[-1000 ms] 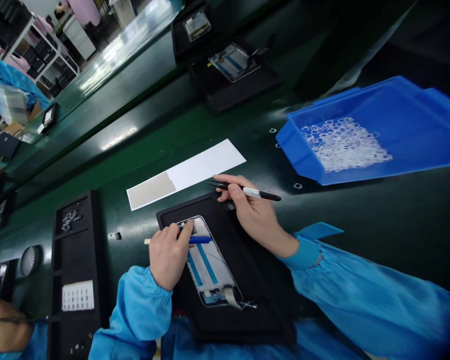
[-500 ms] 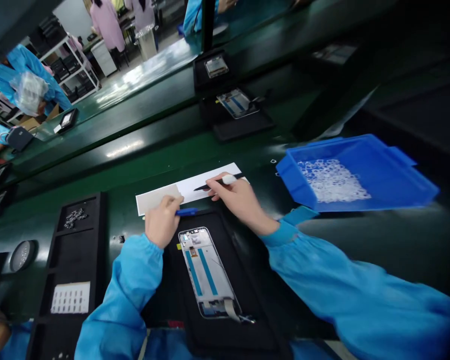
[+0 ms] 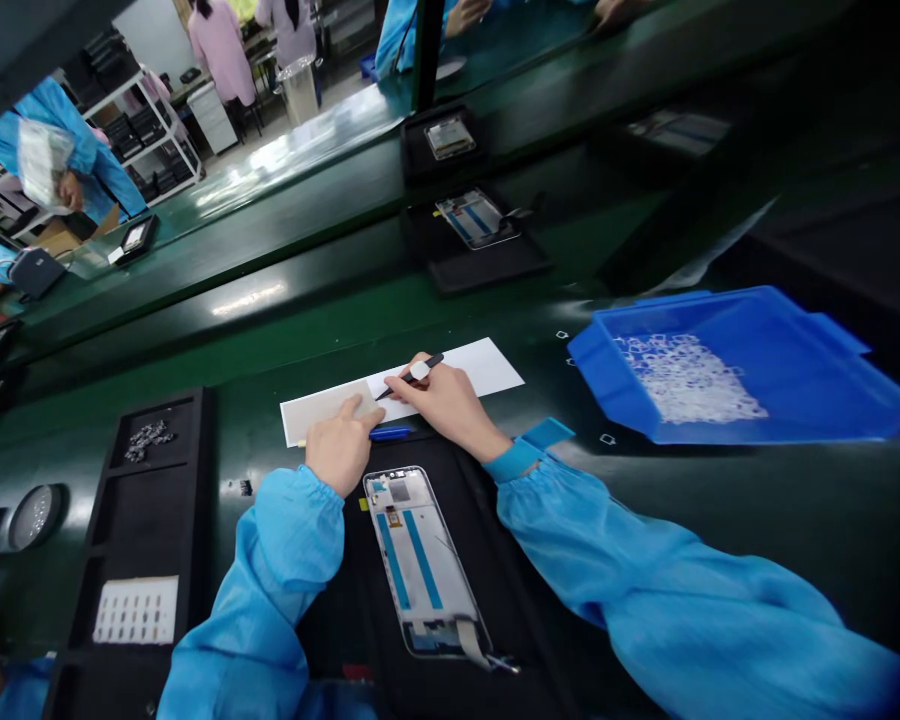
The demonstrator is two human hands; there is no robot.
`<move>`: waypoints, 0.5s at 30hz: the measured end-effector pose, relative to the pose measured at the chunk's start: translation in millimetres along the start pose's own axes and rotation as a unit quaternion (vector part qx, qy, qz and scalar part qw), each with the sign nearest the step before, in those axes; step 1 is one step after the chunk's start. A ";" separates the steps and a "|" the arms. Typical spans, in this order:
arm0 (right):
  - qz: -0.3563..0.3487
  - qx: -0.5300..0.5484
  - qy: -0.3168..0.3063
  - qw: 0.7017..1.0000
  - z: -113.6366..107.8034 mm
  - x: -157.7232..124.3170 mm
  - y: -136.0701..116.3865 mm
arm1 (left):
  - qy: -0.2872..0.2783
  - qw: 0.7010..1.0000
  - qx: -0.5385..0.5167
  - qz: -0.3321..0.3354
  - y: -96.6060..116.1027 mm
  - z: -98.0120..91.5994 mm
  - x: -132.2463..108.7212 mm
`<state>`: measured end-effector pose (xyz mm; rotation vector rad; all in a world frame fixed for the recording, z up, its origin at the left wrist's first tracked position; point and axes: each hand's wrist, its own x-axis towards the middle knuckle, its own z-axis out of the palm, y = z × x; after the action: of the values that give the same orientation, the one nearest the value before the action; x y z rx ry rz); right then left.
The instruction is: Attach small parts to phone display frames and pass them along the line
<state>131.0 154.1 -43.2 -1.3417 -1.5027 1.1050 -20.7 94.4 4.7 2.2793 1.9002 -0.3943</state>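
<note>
A phone frame (image 3: 424, 560) with blue strips lies on a black mat (image 3: 495, 600) in front of me. Beyond the mat lies a long white sheet (image 3: 480, 368) whose left part is beige. My left hand (image 3: 339, 452) rests on the beige part, its fingers curled round a blue-tipped stick (image 3: 390, 433) that pokes out to the right. My right hand (image 3: 444, 402) pinches black tweezers (image 3: 412, 374) with a white band, their tips touching the sheet close to my left fingertips.
A blue bin (image 3: 742, 370) of small clear parts stands at the right. A black compartment tray (image 3: 146, 520) with small parts and a white card sits at the left. Other phone frames on black mats (image 3: 480, 235) lie further back. People in blue coats work at the far left.
Both hands have left the phone frame and moved up to the white sheet. The tweezers, earlier held flat, now point down onto the sheet. The view has tilted upward.
</note>
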 end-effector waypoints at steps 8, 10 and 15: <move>0.007 0.082 0.020 0.996 0.9 5.1 8.8 | -0.005 1.000 -0.006 -0.002 1.7 -0.7 -0.6; 0.003 0.116 0.048 0.992 -3.9 -0.3 9.0 | 0.003 1.000 -0.027 -0.005 -0.8 2.7 -1.1; -0.002 0.172 0.065 0.983 -24.3 -47.6 5.0 | 0.133 0.976 -0.169 -0.032 -12.4 12.2 -9.1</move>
<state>160.3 109.1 -42.2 -1.1452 -1.1573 1.1879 -35.6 84.8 -3.7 2.1307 1.9803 0.2272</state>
